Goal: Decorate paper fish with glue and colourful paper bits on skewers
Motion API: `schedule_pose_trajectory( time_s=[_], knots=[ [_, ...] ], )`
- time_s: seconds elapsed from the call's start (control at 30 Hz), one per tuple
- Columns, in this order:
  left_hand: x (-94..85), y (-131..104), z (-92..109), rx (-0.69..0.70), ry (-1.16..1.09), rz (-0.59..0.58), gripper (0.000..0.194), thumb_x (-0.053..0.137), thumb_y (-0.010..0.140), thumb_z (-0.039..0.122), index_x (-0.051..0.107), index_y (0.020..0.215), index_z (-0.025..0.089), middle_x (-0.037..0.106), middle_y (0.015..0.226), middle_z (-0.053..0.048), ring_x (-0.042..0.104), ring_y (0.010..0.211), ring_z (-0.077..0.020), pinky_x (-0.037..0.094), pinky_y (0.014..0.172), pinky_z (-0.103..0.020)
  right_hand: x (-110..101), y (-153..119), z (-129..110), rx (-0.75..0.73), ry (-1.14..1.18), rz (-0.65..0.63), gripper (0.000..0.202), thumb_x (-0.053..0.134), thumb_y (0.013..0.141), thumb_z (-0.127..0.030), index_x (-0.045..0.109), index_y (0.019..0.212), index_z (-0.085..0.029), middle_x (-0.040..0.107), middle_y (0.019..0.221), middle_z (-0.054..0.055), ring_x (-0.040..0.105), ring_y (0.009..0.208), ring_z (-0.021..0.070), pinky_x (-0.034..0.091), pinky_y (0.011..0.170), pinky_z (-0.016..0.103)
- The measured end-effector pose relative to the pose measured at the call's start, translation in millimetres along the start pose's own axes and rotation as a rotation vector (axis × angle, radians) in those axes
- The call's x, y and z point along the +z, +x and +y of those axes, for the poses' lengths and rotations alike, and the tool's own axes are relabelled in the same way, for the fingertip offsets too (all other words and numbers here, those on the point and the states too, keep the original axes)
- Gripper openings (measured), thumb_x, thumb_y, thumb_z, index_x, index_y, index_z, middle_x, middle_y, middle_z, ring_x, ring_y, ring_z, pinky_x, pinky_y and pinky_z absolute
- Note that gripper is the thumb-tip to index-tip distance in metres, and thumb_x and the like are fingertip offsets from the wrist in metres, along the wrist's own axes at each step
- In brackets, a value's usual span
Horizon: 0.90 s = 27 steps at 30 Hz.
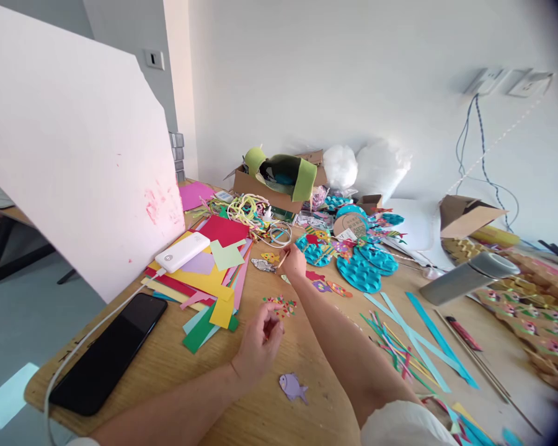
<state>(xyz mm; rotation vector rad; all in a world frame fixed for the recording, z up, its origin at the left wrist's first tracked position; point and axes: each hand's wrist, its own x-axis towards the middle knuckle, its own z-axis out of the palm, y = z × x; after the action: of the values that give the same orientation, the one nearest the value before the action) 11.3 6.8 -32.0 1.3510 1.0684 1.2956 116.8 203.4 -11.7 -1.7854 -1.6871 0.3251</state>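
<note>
My right hand [294,262] reaches forward over the table, its fingers closed on a thin wooden stick [283,259]. Close to it lie a yellow paper fish [270,257] and a grey patterned paper fish [263,266]. Nearer to me, my left hand [261,337] is curled with thumb and fingers drawn together; whatever is between them is too small to make out. Just beyond it spreads a small pile of colourful paper bits [286,306]. A purple paper fish [292,388] lies alone to the right of my left hand. Red and patterned paper fish [338,289] rest beyond my right forearm.
Coloured paper sheets [223,272] and a white power bank [183,252] lie left, with a black phone [109,353] nearer me. Blue egg-tray pieces [360,269], paper strips [413,334] and a grey bottle [469,277] are right. A cardboard box [265,191] stands behind.
</note>
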Motion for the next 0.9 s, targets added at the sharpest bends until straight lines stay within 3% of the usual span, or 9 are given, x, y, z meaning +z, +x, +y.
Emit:
schedule_pose_trajectory(
  time_s=[0.17, 0.27, 0.33, 0.5, 0.63, 0.77, 0.9],
  knots=[
    [-1.3, -0.5, 3.6, 0.039, 0.033, 0.022, 0.022, 0.049, 0.091, 0.034, 0.054, 0.104, 0.017, 0.056, 0.076, 0.0, 0.055, 0.067, -0.0116, 0.046, 0.063, -0.023, -43.1, -25.3, 2.4, -0.049, 0.133, -0.043, 0.017, 0.052, 0.082, -0.033, 0.061, 0.079, -0.019, 0.067, 0.069, 0.004, 0.061, 0.066, 0.0184, 0.041, 0.061, 0.026],
    [-2.9, 2.8, 3.0, 0.082, 0.09, 0.093, 0.02, 0.054, 0.09, 0.037, 0.055, 0.096, 0.018, 0.059, 0.083, -0.003, 0.057, 0.074, -0.0126, 0.047, 0.068, -0.024, -76.7, -58.5, 15.2, -0.076, 0.234, -0.066, 0.026, 0.048, 0.085, -0.041, 0.061, 0.087, -0.018, 0.069, 0.075, 0.004, 0.062, 0.068, 0.0169, 0.043, 0.06, 0.025],
    [-4.8, 5.8, 1.8, 0.095, 0.101, 0.161, 0.023, 0.057, 0.088, 0.04, 0.052, 0.083, 0.018, 0.056, 0.077, -0.001, 0.055, 0.068, -0.0117, 0.046, 0.066, -0.024, -97.9, -85.1, 27.5, -0.079, 0.288, -0.057, 0.031, 0.047, 0.087, -0.045, 0.061, 0.091, -0.017, 0.07, 0.079, 0.005, 0.064, 0.071, 0.0174, 0.045, 0.063, 0.026],
    [-10.2, 11.5, 4.8, 0.079, 0.099, 0.207, 0.033, 0.052, 0.089, 0.049, 0.051, 0.08, 0.018, 0.054, 0.071, 0.001, 0.055, 0.066, -0.0127, 0.046, 0.063, -0.024, -134.7, -140.0, 56.3, 0.004, 0.377, 0.199, 0.03, 0.052, 0.087, -0.048, 0.06, 0.088, -0.018, 0.067, 0.074, 0.004, 0.062, 0.069, 0.0177, 0.045, 0.064, 0.029],
    [-13.1, 11.8, 17.2, 0.096, 0.12, 0.245, 0.039, 0.044, 0.093, 0.052, 0.049, 0.072, 0.019, 0.052, 0.065, 0.002, 0.053, 0.063, -0.0114, 0.044, 0.062, -0.023, -144.5, -165.2, 59.4, 0.017, 0.369, 0.368, 0.028, 0.05, 0.089, -0.045, 0.058, 0.084, -0.019, 0.065, 0.074, 0.002, 0.06, 0.07, 0.017, 0.044, 0.067, 0.03],
    [-14.7, 13.4, 30.4, 0.124, 0.146, 0.244, 0.046, 0.037, 0.095, 0.052, 0.047, 0.065, 0.019, 0.053, 0.064, 0.001, 0.054, 0.065, -0.0111, 0.044, 0.064, -0.022, -142.0, -182.3, 55.4, -0.069, 0.322, 0.381, 0.029, 0.047, 0.092, -0.042, 0.058, 0.078, -0.019, 0.064, 0.075, 0.002, 0.058, 0.072, 0.0165, 0.042, 0.069, 0.029],
    [-15.5, 18.5, 37.2, 0.126, 0.178, 0.164, 0.04, 0.054, 0.088, 0.048, 0.053, 0.063, 0.017, 0.055, 0.061, 0.001, 0.053, 0.06, -0.0108, 0.043, 0.059, -0.022, -134.4, -188.0, 64.0, -0.165, 0.293, 0.436, 0.025, 0.048, 0.092, -0.037, 0.056, 0.076, -0.02, 0.058, 0.069, -0.001, 0.053, 0.064, 0.0141, 0.039, 0.064, 0.027]
  ],
)
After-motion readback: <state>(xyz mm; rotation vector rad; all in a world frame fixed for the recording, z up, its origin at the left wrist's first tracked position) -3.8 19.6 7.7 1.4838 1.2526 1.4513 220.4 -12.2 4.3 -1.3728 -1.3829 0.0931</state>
